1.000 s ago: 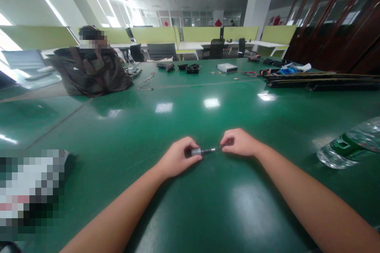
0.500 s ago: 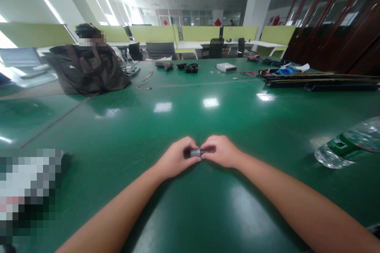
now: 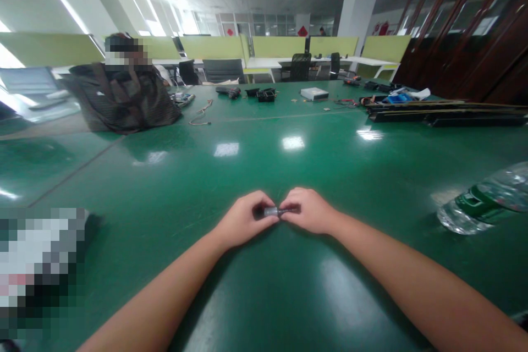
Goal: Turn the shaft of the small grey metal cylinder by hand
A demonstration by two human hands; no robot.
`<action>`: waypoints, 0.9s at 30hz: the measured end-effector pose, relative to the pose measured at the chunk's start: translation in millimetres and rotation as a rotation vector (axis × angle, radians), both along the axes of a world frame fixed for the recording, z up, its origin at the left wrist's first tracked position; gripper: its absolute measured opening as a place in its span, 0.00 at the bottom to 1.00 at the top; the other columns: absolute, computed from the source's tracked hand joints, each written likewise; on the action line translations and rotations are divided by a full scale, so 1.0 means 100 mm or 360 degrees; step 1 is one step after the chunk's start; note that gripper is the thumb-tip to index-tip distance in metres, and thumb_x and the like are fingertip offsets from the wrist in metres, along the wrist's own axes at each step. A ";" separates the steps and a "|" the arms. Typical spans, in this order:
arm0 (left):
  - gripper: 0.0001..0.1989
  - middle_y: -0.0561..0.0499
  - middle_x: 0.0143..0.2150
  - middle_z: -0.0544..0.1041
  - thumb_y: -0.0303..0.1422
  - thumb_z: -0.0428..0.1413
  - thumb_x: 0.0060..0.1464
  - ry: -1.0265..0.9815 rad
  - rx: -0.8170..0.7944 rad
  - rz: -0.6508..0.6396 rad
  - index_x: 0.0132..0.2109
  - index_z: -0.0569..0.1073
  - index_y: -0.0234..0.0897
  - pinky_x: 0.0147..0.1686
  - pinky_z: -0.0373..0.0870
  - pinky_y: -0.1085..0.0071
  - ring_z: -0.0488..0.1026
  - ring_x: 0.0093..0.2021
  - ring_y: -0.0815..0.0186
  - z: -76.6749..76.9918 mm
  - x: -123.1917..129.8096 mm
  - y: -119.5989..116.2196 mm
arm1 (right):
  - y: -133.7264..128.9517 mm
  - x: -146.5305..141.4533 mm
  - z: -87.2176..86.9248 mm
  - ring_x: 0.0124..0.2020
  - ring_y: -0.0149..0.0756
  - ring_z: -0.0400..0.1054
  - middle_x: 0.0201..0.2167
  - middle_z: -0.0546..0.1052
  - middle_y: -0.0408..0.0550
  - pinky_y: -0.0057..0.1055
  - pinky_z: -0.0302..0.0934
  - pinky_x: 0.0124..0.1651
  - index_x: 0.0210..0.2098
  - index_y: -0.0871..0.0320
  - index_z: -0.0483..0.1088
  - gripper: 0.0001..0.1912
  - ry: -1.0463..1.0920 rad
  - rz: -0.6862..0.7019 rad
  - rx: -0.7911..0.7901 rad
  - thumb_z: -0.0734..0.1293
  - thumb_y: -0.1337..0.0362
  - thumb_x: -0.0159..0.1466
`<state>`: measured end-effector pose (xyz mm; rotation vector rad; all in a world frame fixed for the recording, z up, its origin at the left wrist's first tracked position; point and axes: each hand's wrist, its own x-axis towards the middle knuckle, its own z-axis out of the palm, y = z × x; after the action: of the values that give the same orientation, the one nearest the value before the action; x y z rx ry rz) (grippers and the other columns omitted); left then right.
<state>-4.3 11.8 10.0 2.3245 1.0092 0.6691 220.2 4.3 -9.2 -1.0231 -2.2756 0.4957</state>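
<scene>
A small grey cylindrical piece (image 3: 270,212) with a narrow dark stem lies sideways between my two hands, just above or on the green table (image 3: 264,165). My left hand (image 3: 246,220) is closed on its grey end, thumb and fingertips pinching from either side. My right hand (image 3: 307,210) pinches the dark stem, its fingertips close to those of the left. The fingers partly hide both ends, so its exact kind cannot be made out.
A clear plastic bottle (image 3: 482,201) with a green label lies at the right. A blurred-out object (image 3: 41,258) sits at the left. Farther back are a dark bag (image 3: 124,99), a cable (image 3: 200,115), a grey-white box (image 3: 314,93) and long black bars (image 3: 445,113).
The fingertips of my two hands have drawn very slightly apart, showing a little more of the dark stem. The grip looks the same.
</scene>
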 end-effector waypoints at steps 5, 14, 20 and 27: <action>0.11 0.51 0.36 0.76 0.37 0.62 0.52 0.0032 0.0006 0.0012 0.40 0.73 0.37 0.37 0.69 0.70 0.73 0.36 0.63 -0.02 -0.01 0.01 | 0.00 0.00 0.00 0.36 0.34 0.69 0.33 0.79 0.46 0.30 0.60 0.40 0.38 0.57 0.78 0.06 -0.0012 0.0058 0.0056 0.71 0.65 0.60; 0.10 0.50 0.37 0.75 0.37 0.62 0.53 0.0027 0.0029 -0.0011 0.39 0.72 0.37 0.37 0.68 0.69 0.72 0.37 0.64 -0.02 -0.01 0.01 | 0.00 0.01 -0.01 0.36 0.35 0.69 0.33 0.79 0.46 0.30 0.60 0.40 0.37 0.57 0.78 0.06 -0.0008 0.0063 0.0098 0.70 0.65 0.60; 0.10 0.50 0.37 0.75 0.36 0.62 0.53 0.0042 0.0036 -0.0007 0.39 0.72 0.36 0.38 0.68 0.70 0.72 0.37 0.64 -0.02 -0.01 0.01 | 0.01 0.03 -0.03 0.36 0.35 0.69 0.33 0.79 0.47 0.30 0.60 0.40 0.38 0.58 0.79 0.07 -0.0005 0.0084 0.0101 0.71 0.65 0.60; 0.09 0.51 0.37 0.74 0.35 0.62 0.53 0.0023 0.0034 -0.0018 0.39 0.72 0.36 0.38 0.67 0.70 0.72 0.37 0.64 -0.03 -0.02 0.01 | 0.02 0.06 -0.02 0.37 0.35 0.69 0.33 0.79 0.47 0.30 0.61 0.41 0.38 0.58 0.79 0.07 -0.0009 0.0093 0.0092 0.71 0.66 0.60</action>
<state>-5.9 12.8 6.9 2.3549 0.9989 0.6622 225.8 6.1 -11.5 -0.9334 -2.3167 0.4484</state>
